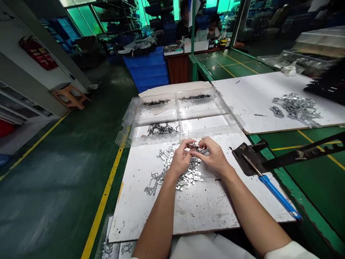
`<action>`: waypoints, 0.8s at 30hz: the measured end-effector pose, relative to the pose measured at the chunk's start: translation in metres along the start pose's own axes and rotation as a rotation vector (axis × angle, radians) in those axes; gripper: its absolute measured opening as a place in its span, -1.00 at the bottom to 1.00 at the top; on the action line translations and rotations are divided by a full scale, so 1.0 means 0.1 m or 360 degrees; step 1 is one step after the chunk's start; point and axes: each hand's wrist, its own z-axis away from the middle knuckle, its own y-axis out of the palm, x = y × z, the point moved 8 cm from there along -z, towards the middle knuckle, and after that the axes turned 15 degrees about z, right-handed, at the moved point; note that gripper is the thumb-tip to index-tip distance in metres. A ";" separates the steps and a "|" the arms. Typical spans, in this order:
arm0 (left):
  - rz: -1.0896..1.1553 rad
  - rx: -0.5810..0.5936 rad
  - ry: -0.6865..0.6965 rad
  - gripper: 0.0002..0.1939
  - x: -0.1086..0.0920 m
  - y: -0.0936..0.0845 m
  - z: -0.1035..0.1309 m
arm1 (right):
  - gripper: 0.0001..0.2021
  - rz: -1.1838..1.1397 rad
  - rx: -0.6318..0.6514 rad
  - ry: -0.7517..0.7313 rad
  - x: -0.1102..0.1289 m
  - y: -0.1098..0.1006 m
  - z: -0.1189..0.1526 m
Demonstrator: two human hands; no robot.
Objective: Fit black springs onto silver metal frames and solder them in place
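My left hand (182,158) and my right hand (212,154) meet above a pile of silvery metal parts (188,177) on the white board (205,212). Between the fingertips of both hands is a small metal part (194,145), mostly covered by the fingers. Both hands are closed in a pinch on it. A few more metal parts (152,182) lie at the pile's left edge. Just beyond the hands sits a clear plastic tray (178,118) with compartments, some holding thin black pieces (162,128).
A blue-handled tool (279,196) lies at the right beside a dark metal bracket (249,158). Another heap of metal parts (299,108) is on the right-hand board. Blue crates (148,70) are stacked behind the tray. Two people sit at a far bench.
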 end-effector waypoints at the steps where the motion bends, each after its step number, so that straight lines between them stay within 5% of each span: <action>1: -0.0036 0.0025 0.0023 -0.67 -0.01 0.02 0.00 | -0.80 0.0027 -0.0020 -0.0041 0.02 -0.01 0.00; 10: -0.0171 0.0109 -0.0028 -0.71 0.00 0.10 0.01 | -0.84 0.0109 -0.0078 -0.0179 0.06 -0.08 0.00; 24: -0.0223 0.0092 0.0212 -0.70 -0.11 0.15 0.01 | -0.82 0.0092 -0.0117 -0.0220 0.16 -0.10 0.03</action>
